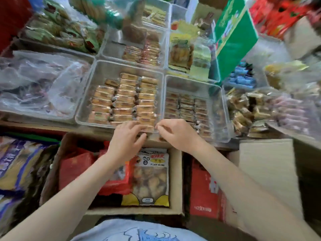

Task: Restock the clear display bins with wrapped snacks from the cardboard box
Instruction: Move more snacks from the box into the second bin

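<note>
Together, both hands met at the near rim of the middle clear bin (97, 73) — the left hand (127, 136) and right hand (174, 132) each with fingertips curled onto a wrapped snack (147, 128) at the front of the right-hand row, though the hands hid most of it and the pinch was hard to judge. Orange-wrapped snacks (124, 98) filled three rows behind. Below — the cardboard box (176, 180) held bagged goods, partly covered by the forearms.

Both hands (127, 136) (175, 132) touch wrapped snacks (145, 126) at bin (97, 73).
</note>
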Demonstrator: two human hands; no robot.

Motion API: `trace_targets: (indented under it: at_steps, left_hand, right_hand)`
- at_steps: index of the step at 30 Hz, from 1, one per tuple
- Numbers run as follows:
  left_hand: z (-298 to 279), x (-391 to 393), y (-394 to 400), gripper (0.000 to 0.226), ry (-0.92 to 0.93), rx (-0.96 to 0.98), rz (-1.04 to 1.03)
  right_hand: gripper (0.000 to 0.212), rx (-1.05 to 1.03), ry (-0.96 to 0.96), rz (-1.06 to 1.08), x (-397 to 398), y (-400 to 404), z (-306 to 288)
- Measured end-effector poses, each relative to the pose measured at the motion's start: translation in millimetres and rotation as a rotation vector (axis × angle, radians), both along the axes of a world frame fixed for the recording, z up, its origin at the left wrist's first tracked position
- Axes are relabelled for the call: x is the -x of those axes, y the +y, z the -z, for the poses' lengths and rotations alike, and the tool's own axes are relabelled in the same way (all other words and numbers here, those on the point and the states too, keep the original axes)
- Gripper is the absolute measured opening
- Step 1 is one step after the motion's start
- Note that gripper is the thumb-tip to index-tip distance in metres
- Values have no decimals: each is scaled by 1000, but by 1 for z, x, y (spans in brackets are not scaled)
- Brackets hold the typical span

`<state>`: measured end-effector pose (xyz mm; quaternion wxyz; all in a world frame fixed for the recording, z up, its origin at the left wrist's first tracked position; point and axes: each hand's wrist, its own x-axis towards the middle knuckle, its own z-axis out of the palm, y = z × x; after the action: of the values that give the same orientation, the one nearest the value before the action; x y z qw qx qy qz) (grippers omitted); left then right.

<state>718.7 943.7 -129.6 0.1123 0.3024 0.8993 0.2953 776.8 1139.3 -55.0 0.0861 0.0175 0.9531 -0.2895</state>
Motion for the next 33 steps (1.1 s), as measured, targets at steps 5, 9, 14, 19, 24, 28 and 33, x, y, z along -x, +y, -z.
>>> trace_targets:
  at_steps: [5, 9, 14, 19, 24, 28, 33]
  left_hand:
    - [-41, -125, 128, 47, -205, -107, 347]
    - [-81, -215, 224, 51, -148, -198, 447]
    - [-120, -285, 343, 47, 135, -181, 447]
    - [-113, -324, 417, 49, 173, -60, 483]
    - [-81, -335, 437, 50, 219, 144, 586]
    - [-76, -329, 442, 52, 202, 227, 546]
    - [-73, -328, 442, 52, 191, 248, 531]
  right_hand:
    - [20, -40, 228, 335, -145, 112, -60]
    - [27, -37, 264, 567, -247, 210, -82]
    - [24, -114, 73, 834, -339, 331, -36]
    - [35, -107, -158, 1029, -383, 416, 25]
    - [57, -294, -338, 967, -397, 467, 75]
    - [57, -469, -392, 837, -408, 484, 112]
    - [35, -658, -415, 686, -401, 491, 123]
